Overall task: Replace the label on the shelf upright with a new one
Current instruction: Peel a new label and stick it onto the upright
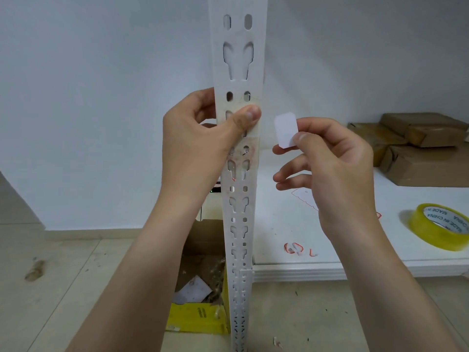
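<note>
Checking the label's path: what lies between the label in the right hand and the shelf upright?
Nothing: in the head view the gap between label and shelf upright is bare, only wall behind.

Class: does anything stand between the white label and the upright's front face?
The left hand grips the white slotted metal upright, its thumb lying across the front face beside the small white paper label pinched by the right hand. Otherwise, open air.

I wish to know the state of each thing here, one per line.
shelf upright: standing, old tape on its front.
label: in the air beside the upright, not stuck.
left hand: grips the upright.
right hand: pinches the label.
tape roll: lying on the shelf, untouched.
</note>
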{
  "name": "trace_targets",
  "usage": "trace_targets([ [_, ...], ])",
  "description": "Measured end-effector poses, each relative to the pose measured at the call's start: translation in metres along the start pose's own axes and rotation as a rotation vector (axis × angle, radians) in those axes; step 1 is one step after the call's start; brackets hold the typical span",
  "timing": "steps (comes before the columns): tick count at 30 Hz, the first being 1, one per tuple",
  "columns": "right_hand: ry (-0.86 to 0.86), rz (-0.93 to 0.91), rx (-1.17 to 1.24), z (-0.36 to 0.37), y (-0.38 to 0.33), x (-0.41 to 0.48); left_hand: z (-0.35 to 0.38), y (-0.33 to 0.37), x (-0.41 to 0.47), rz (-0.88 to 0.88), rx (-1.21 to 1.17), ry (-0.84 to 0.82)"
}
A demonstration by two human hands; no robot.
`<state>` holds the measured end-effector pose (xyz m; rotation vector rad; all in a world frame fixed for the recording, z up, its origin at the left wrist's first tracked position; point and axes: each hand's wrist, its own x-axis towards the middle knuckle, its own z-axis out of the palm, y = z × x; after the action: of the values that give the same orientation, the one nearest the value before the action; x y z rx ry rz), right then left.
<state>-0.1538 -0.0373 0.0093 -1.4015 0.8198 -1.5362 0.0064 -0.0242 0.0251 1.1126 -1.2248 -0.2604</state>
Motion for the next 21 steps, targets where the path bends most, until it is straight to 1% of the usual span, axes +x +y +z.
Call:
trace_targets([
  [3,0.010,0.003,0.000,-0.001,0.001,0.001,-0.004,0.004,0.000,0.060,0.024,-0.060],
  [6,0.014,0.007,-0.010,-0.003,0.002,0.002,-0.015,0.006,0.002,0.066,0.034,-0.161],
  [8,0.014,0.007,-0.006,-0.002,0.002,0.002,-0.017,0.005,0.002,0.068,0.068,-0.198],
  [13,0.007,0.001,-0.001,-0.001,0.002,0.000,-0.005,0.000,0.000,0.023,0.061,-0.071],
  [17,0.006,0.004,0.001,-0.001,0.001,-0.001,-0.001,0.000,0.002,-0.003,0.054,-0.003],
  [19,0.009,0.005,-0.003,-0.001,0.000,-0.002,0.001,0.002,0.002,0.003,0.049,0.014],
  [21,0.014,0.006,-0.008,-0.003,0.001,-0.001,0.000,0.003,0.001,0.038,0.079,-0.014],
])
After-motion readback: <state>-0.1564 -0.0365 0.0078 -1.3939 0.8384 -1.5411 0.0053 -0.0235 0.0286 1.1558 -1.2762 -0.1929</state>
